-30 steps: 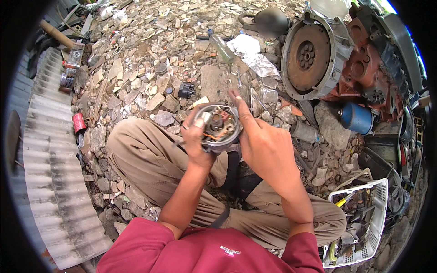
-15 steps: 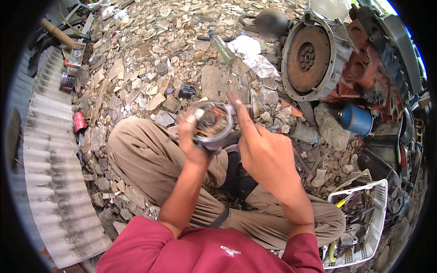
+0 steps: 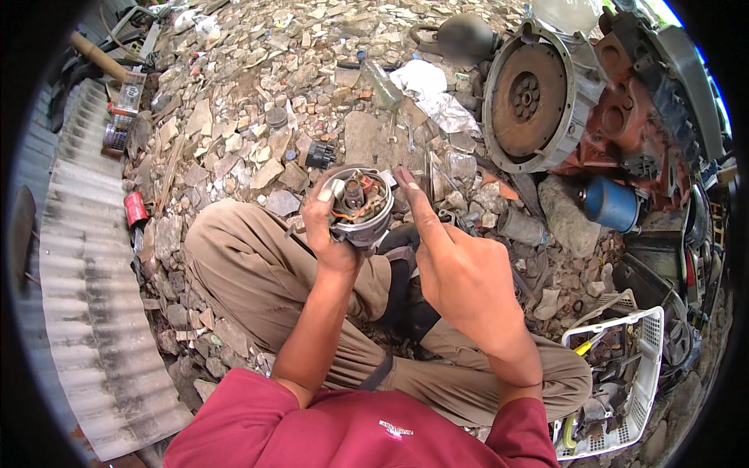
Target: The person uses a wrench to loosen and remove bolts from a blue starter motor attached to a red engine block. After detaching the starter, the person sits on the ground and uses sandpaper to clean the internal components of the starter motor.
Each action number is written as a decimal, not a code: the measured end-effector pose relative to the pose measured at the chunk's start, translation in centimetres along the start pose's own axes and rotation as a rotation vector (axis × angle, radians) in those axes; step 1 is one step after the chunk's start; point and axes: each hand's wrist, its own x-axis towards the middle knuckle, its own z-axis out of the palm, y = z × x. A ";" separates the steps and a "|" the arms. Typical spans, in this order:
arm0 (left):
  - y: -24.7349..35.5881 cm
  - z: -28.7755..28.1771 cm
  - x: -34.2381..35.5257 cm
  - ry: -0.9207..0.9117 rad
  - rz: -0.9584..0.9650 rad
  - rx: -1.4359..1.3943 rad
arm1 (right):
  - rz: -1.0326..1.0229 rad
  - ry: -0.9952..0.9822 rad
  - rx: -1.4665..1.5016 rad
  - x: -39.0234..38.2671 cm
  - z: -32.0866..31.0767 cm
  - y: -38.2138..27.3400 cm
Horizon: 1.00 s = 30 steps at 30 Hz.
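A round metal ignition distributor [image 3: 367,222] with its top uncovered rests in my left hand [image 3: 331,234], above my crossed legs. Inside its rim show a central shaft, an orange wire and small red and white parts. My left fingers and thumb wrap round the housing. Just right of it is my right hand [image 3: 464,277], its index finger stretched forward beside the rim, apart from it. The other right fingers curl underneath, partly hidden, and nothing shows in them. A black distributor cap [image 3: 320,154] lies on the stones beyond the distributor.
Wrenches [image 3: 392,129] lie on a flat stone ahead. A large flywheel housing [image 3: 499,140], a red engine block [image 3: 616,117] and a blue cylinder [image 3: 611,205] stand at right. A white basket [image 3: 657,351] of tools sits near right. Corrugated sheeting [image 3: 94,312] runs along the left.
The distributor has stopped its blurred motion and now sits steady in my left hand, its inside in clear view. My right hand has drawn slightly to the right, away from the rim.
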 end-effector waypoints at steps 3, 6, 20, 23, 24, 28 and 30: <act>0.1 2.1 -1.4 -0.016 0.048 0.083 | 0.020 0.114 -0.030 1.2 2.2 1.4; -0.2 0.2 0.1 0.011 0.042 0.139 | 0.012 -0.002 -0.031 0.4 -0.1 0.2; 0.4 1.5 -1.2 -0.083 0.031 0.075 | 0.031 0.083 -0.034 0.9 1.1 0.9; 0.1 -0.1 -0.1 0.017 0.058 0.077 | 0.067 -0.050 0.031 0.4 -0.6 -0.7; 0.6 -0.3 0.2 -0.002 -0.002 0.006 | 0.058 -0.023 0.030 0.4 -0.5 -0.5; 0.2 1.4 -1.6 -0.080 0.023 0.042 | 0.072 0.067 0.042 0.9 1.1 0.4; 0.1 1.0 -0.7 0.026 0.009 0.125 | 0.091 0.010 0.029 0.6 0.0 0.1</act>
